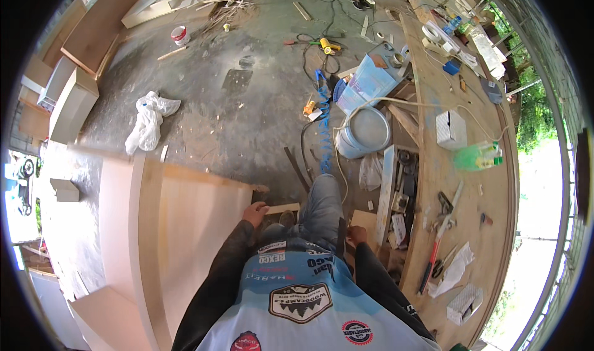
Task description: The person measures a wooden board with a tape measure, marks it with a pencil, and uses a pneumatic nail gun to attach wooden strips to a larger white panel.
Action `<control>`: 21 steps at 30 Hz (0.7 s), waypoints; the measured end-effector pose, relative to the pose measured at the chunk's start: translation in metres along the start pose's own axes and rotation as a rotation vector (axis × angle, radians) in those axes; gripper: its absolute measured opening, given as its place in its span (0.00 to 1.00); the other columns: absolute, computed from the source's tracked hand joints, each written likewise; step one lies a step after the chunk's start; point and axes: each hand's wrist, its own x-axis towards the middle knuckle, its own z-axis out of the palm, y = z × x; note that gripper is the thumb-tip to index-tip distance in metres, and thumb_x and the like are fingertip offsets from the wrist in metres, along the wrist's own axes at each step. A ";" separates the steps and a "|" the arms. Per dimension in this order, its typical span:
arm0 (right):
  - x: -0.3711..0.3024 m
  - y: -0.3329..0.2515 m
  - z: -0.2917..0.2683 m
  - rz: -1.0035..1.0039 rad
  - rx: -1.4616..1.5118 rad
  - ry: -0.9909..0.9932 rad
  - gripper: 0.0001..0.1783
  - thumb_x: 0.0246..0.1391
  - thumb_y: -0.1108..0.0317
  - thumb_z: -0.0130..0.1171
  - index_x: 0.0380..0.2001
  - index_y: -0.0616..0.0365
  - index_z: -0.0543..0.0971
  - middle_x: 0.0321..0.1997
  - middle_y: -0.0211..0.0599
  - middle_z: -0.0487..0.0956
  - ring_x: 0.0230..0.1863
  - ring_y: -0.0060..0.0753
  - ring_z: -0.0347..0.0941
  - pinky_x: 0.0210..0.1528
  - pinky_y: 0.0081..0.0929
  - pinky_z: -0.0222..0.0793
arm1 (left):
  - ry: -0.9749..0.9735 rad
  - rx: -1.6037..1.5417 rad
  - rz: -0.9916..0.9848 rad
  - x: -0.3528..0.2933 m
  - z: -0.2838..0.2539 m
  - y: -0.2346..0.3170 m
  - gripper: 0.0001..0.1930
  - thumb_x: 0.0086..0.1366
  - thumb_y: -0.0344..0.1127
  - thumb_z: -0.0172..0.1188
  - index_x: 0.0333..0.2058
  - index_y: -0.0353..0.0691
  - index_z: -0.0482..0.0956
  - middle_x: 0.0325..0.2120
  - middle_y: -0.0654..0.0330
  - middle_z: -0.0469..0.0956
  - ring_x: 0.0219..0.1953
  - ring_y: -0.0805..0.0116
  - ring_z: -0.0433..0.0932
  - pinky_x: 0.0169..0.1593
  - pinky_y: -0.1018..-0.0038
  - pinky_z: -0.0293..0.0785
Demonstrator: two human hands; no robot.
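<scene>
The person wears a light blue and white jersey (297, 301) printed with round and shield-shaped badges in black, red and cream. Its long sleeves (219, 283) are dark grey-black. Faded blue jeans (322, 205) cover the legs.

Open concrete floor (204, 103) ahead and to the left, broken only by a white rag bundle (146, 123). Blocked on the left by a pale wooden panel (185, 227). Hemmed on the right by a metal bucket (362, 132), blue coiled hose (325, 122) and cluttered bench (489, 227).
</scene>
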 end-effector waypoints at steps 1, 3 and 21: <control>0.023 -0.009 0.000 -0.042 -0.167 -0.085 0.14 0.51 0.58 0.60 0.34 0.53 0.87 0.29 0.39 0.85 0.30 0.42 0.83 0.35 0.40 0.79 | -0.005 -0.017 -0.006 0.016 -0.001 0.013 0.24 0.66 0.48 0.64 0.53 0.35 0.81 0.42 0.49 0.84 0.41 0.60 0.84 0.47 0.64 0.78; 0.067 -0.039 -0.012 -0.045 -0.269 -0.251 0.14 0.50 0.58 0.61 0.34 0.53 0.88 0.30 0.41 0.85 0.30 0.43 0.83 0.36 0.43 0.79 | -0.037 -0.102 -0.052 0.037 -0.002 0.056 0.24 0.67 0.47 0.65 0.54 0.36 0.80 0.41 0.50 0.85 0.40 0.62 0.84 0.47 0.64 0.78; 0.655 -0.262 -0.193 0.106 0.749 -0.090 0.15 0.63 0.58 0.63 0.37 0.62 0.82 0.27 0.31 0.83 0.25 0.19 0.79 0.27 0.21 0.73 | 0.034 0.562 -0.491 0.425 -0.043 0.328 0.53 0.53 0.62 0.71 0.71 0.43 0.57 0.70 0.39 0.57 0.69 0.39 0.62 0.70 0.45 0.57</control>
